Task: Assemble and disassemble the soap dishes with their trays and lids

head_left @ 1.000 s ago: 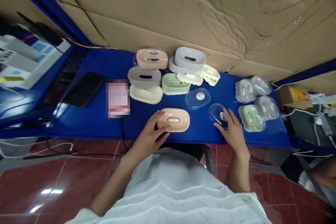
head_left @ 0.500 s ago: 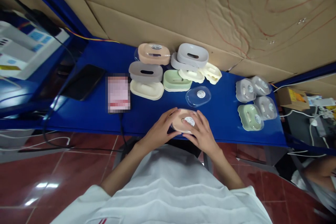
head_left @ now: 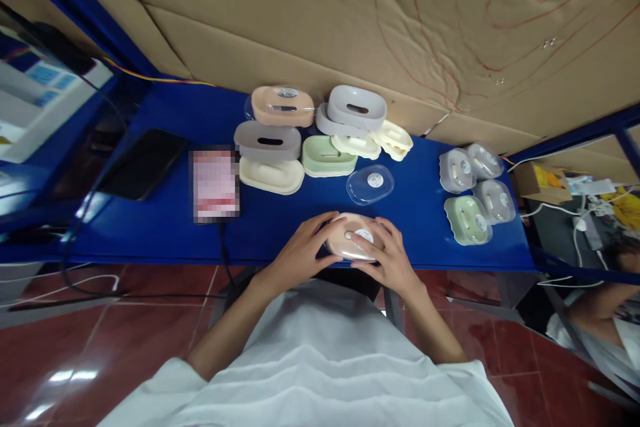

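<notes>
A peach soap box [head_left: 345, 248] with a clear lid and a round white sticker sits at the table's front edge, between both hands. My left hand [head_left: 305, 247] grips its left end, thumb and fingers around the rim. At the right end, my right hand [head_left: 385, 250] holds it, one finger lying over the lid. Just behind lies a loose clear lid [head_left: 363, 190]. Farther back are a green box [head_left: 325, 163], a cream piece [head_left: 273, 177], a dark grey box [head_left: 255, 147], a peach box [head_left: 300, 118] and a light grey box [head_left: 340, 97].
Several lidded boxes [head_left: 453, 177] stand grouped at the table's right. A black phone-like slab [head_left: 143, 163] and a pixelated item [head_left: 215, 183] with a cable are on the left. Cardboard [head_left: 280, 27] walls the back. A person's arm [head_left: 600, 307] shows at far right.
The view has shifted slightly, moving the table items left in the picture. Both hands still hold the peach box, which shows a little more between them.
</notes>
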Demonstrator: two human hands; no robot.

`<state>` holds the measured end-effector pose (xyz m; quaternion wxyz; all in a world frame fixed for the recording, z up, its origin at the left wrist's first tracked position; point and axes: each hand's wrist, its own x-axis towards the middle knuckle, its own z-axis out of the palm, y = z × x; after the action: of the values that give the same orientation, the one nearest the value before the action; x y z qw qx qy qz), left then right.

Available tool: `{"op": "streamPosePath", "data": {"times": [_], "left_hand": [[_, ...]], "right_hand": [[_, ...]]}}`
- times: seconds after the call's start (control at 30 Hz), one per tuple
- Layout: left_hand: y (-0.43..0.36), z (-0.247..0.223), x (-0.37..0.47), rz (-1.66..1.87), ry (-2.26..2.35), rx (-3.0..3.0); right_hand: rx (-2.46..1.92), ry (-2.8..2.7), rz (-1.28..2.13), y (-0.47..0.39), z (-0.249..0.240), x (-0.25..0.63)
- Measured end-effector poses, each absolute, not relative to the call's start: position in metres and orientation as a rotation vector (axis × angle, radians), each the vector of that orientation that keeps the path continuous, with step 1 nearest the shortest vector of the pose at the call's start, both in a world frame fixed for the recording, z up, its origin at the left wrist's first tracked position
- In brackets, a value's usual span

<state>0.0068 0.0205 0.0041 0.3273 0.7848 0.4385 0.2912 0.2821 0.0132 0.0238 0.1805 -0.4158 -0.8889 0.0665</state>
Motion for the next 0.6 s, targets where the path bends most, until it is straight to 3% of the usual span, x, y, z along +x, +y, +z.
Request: {"op": "streamPosePath", "data": {"times": [0.23,0.4,0.6], "left_hand": [[0.026,0.007,0.010,0.735,1.117,2.035],[0.022,0.008,0.013,0.718,1.128,2.076],[0.040,0.018,0.033,0.732,1.149,2.320]], "right_hand": [[-1.114,-2.478,0.285,0.018,0.020,0.287],[-1.194,-2.511,0.173,0.009,0.018,0.295],[-1.684,-2.087,-0.110,0.016,0.008,0.338]]}}
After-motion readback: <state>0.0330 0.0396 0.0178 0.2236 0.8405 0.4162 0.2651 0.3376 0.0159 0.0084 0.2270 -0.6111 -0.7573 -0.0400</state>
